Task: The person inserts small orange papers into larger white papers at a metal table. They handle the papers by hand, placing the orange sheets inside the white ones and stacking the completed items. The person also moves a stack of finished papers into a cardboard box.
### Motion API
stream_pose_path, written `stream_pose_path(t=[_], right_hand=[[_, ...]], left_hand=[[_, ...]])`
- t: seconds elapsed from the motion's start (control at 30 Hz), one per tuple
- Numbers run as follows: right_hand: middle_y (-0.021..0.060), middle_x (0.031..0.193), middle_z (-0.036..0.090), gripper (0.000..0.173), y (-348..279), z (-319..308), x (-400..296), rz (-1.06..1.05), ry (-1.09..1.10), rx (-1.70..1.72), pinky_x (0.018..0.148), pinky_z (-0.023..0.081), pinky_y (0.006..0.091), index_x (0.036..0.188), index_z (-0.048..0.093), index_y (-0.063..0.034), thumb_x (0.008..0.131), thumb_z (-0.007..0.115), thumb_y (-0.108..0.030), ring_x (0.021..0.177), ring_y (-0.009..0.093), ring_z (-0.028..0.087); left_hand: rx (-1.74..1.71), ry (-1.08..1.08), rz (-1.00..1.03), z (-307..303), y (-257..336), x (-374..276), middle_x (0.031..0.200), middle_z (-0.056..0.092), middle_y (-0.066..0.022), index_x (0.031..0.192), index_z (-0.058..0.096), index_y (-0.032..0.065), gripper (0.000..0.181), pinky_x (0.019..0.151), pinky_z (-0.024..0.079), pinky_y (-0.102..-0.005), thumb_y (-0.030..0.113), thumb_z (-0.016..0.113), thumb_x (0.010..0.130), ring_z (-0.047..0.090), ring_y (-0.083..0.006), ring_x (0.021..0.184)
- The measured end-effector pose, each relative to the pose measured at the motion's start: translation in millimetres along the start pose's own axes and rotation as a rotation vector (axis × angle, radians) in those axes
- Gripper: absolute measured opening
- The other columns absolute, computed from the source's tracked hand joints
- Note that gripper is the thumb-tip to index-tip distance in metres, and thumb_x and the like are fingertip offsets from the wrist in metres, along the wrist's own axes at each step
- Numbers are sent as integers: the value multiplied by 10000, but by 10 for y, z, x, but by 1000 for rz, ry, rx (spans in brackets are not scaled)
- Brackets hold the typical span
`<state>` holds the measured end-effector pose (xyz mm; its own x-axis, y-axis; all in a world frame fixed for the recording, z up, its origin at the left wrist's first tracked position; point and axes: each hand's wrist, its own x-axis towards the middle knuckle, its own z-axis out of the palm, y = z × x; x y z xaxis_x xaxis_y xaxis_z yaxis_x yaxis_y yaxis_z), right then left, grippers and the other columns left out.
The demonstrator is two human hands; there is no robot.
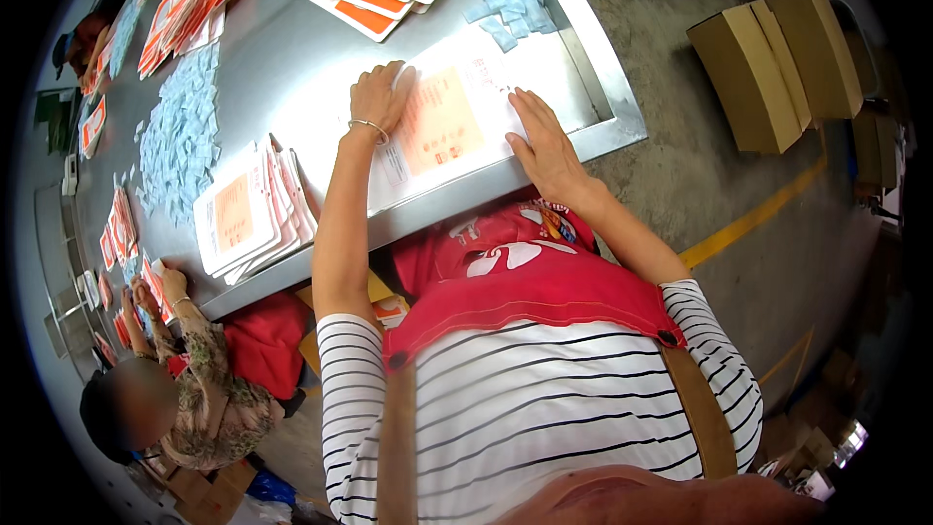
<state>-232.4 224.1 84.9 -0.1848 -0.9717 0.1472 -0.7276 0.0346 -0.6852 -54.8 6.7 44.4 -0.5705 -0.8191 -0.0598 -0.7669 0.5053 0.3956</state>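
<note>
A flat white pouch with an orange printed panel [441, 120] lies on the metal table in front of me. My left hand [379, 98] is at its far left edge, with a bit of the white material between thumb and fingers. On the opposite side, my right hand [547, 146] rests along the pouch's right edge, fingers extended and thumb apart. Glare washes out part of the pouch. To the left, near the table's front edge, is a stack of similar white pouches [237, 215]. Small light-blue sachets [514, 0] lie in a pile beyond my right hand.
The steel table [284, 58] has a raised rim [605, 51] on the right. Orange-and-white pouches [364, 7] are stacked at the far side. A larger heap of blue sachets [178, 138] spreads leftward. A co-worker [211, 394] works at left. Cardboard boxes [758, 80] stand on the floor at right.
</note>
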Motion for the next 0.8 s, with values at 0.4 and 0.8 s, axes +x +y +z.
stream_pose_path(t=[0.4, 0.8], right_hand=[[212, 1307, 397, 346, -193, -144, 141, -128, 123, -47, 1027, 283, 424, 1153, 535, 10, 813, 552, -50, 1242, 411, 295], [100, 1099, 582, 314, -118, 76, 312, 286, -260, 998, 868, 480, 284, 1190, 520, 19, 884, 483, -45, 979, 150, 572]], left_hand=[[2, 319, 98, 139, 151, -214, 1125, 519, -146, 1175, 530, 68, 441, 914, 351, -408, 366, 535, 850, 440, -294, 1058], [-1113, -127, -71, 61, 783, -773, 749, 593, -70, 845, 532, -23, 310, 603, 464, -236, 260, 653, 810, 574, -122, 686]])
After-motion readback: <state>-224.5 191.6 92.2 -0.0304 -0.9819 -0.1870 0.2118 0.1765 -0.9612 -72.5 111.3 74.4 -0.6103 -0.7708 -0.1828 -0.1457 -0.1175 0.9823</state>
